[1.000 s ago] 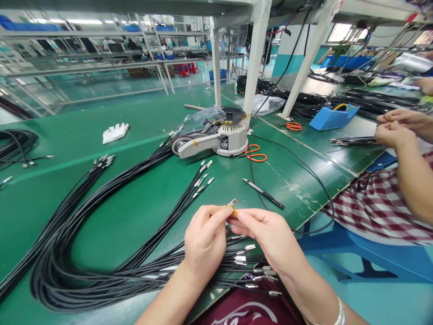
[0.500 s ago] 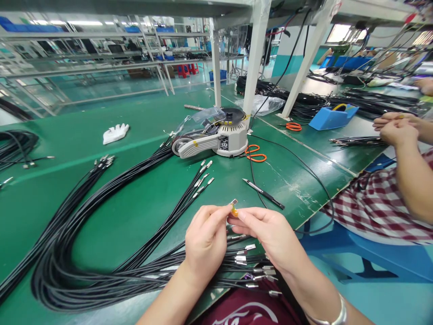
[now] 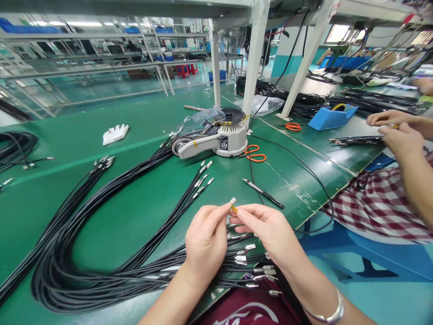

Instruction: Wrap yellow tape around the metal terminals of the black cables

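Between thumb and fingers, my left hand point(image 3: 207, 234) pinches a cable end with a small silver connector point(image 3: 233, 200) pointing up. My right hand point(image 3: 265, 225) is closed at the same spot, its thumb and forefinger on a bit of amber tape point(image 3: 234, 209) just below the connector. Most of that cable is hidden by my hands. Under and beside them lies a bundle of black cables point(image 3: 135, 282), with several silver connector ends point(image 3: 250, 247) sticking out near the table edge. More cable ends point(image 3: 203, 178) fan out beyond my left hand.
A grey tape dispenser point(image 3: 230, 137) stands behind, with orange-handled scissors point(image 3: 256, 153) and a utility knife point(image 3: 264, 193) nearer. A white glove point(image 3: 115, 134) lies left. At right, a co-worker's hands point(image 3: 399, 131) work near a blue tape holder point(image 3: 333, 116).
My right fingers have shifted slightly around the amber tape, of which less shows now. The connector has turned a little. The co-worker's hands have moved apart somewhat.
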### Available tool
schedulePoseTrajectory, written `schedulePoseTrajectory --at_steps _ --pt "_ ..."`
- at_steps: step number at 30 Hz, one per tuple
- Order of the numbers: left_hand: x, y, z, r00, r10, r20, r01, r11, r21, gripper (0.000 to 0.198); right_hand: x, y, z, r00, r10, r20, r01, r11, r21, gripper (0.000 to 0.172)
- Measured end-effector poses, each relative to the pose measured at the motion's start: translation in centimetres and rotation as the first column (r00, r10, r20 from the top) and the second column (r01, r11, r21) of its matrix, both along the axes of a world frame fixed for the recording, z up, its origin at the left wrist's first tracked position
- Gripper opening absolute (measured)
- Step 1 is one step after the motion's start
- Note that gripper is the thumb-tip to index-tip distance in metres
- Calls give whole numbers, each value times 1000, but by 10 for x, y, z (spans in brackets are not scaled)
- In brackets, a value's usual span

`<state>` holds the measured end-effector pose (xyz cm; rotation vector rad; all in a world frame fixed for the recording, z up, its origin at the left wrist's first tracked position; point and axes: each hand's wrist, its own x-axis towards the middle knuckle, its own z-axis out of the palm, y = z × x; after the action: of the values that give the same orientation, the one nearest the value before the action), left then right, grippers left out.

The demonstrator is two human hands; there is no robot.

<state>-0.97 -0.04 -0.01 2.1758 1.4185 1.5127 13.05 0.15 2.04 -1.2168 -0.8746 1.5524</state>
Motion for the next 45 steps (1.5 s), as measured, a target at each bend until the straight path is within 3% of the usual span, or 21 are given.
schedulePoseTrajectory --at_steps 6,17,25,29,33,42,45 --pt "4 1 3 996 64 56 -55 987 -150 10 -6 0 -5 992 -61 107 56 997 47 27" --pt "2 2 6 998 10 65 8 964 -264 11 -5 0 -6 968 -77 238 44 989 142 21" --pt "3 2 10 968 57 244 78 858 -507 19 -7 2 -8 964 -70 255 32 988 151 21" --pt "4 1 13 907 91 411 203 761 -616 19 -7 2 -7 970 -71 234 30 984 173 20" --pt "5 2 17 799 140 585 355 675 -646 19 -8 3 -6 979 -61 197 23 981 192 18" --pt "0 5 16 640 92 762 568 612 -551 19 -9 5 -6 987 -18 161 -21 972 235 16" --pt "-4 7 19 601 64 796 644 550 -531 20 -7 7 -8 987 3 163 -49 959 279 16"
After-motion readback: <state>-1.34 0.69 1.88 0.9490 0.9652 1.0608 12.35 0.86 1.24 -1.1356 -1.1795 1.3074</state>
